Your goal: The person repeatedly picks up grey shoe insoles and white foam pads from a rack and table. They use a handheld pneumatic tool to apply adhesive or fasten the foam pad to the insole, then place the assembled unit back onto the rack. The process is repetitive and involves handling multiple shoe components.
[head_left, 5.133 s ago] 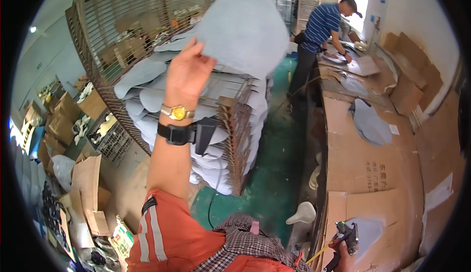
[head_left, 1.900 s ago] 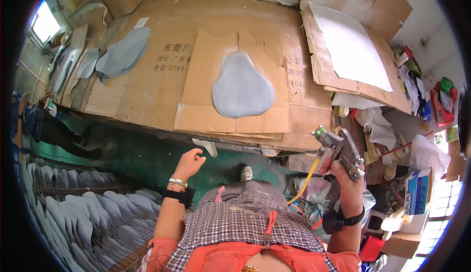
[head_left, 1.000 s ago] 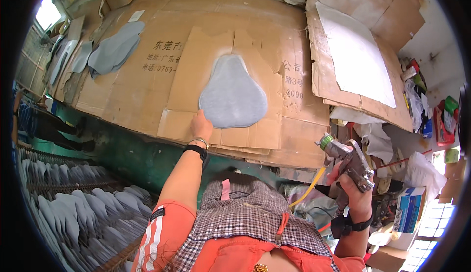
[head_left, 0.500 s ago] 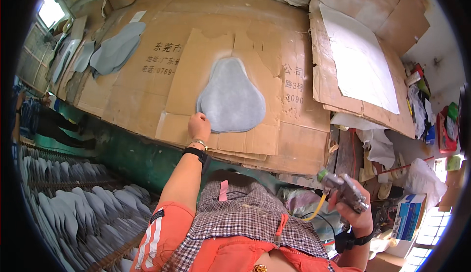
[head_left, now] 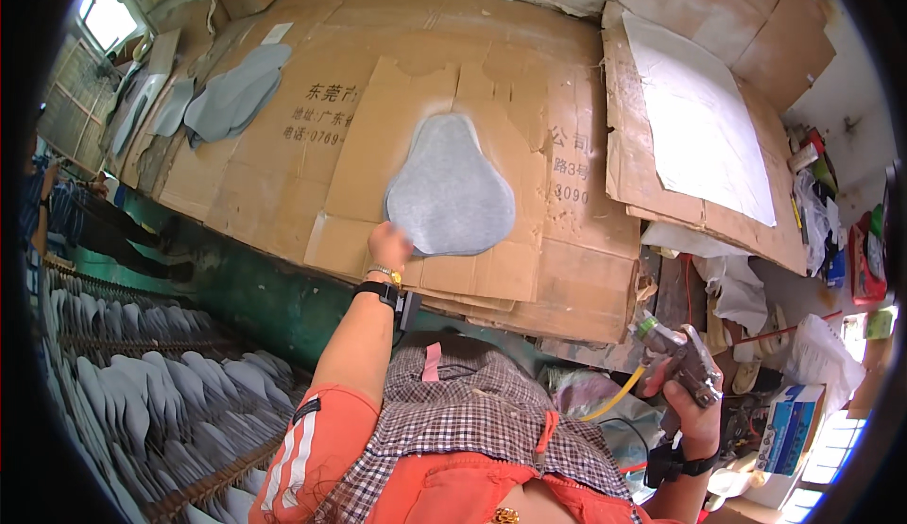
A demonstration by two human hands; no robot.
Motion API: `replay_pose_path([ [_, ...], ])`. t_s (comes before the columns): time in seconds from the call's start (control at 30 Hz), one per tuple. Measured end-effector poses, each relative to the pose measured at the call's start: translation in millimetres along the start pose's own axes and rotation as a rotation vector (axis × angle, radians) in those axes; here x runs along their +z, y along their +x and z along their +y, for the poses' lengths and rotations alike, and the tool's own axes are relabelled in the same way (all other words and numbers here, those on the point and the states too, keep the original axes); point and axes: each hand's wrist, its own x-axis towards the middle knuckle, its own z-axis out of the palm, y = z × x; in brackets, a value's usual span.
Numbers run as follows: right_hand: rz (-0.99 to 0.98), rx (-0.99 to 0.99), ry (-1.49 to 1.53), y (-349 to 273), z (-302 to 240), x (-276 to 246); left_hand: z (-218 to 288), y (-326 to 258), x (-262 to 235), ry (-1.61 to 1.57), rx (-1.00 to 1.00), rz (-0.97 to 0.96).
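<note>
A grey pear-shaped sheet piece [head_left: 450, 188] lies flat on the cardboard, its narrow end pointing away from me; a darker rim along its left edge looks like a second layer below. At its lower left edge is my left hand [head_left: 389, 246], fingers closed in a pinch against that edge; the fingertips are blurred. Off to the right, beyond the table's front edge, my right hand [head_left: 694, 396] is wrapped round a metal spray gun [head_left: 682, 359] with a green fitting. A yellow hose [head_left: 619, 396] runs from the gun toward my lap.
Cardboard [head_left: 255, 184] covers the table, with more grey pieces [head_left: 241, 94] at the far left. A white sheet [head_left: 694, 118] lies on raised cardboard at the right. Racks of grey pieces [head_left: 179, 392] stand at lower left. Another person [head_left: 109, 226] is at the left edge.
The grey piece's left edge now lies closer over the layer below, with my left hand still beside it. My right hand and the spray gun have shifted slightly to the right.
</note>
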Motion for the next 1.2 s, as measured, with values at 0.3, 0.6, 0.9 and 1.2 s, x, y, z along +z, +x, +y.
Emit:
replay_pose_path([
  [0.3,0.011,-0.031,0.033,7,10,8,33,-26,12,0.09,-0.008,-0.193],
  [0.6,-0.02,-0.128,-0.073,58,4,69,121,-100,0,-0.598,0.174,-0.62],
  [0.9,-0.52,0.063,-0.122,100,17,167,198,-182,-130,-0.944,0.303,-0.511],
  [1.2,-0.668,0.123,0.02,123,56,233,293,-250,-261,-1.039,0.561,-0.343],
])
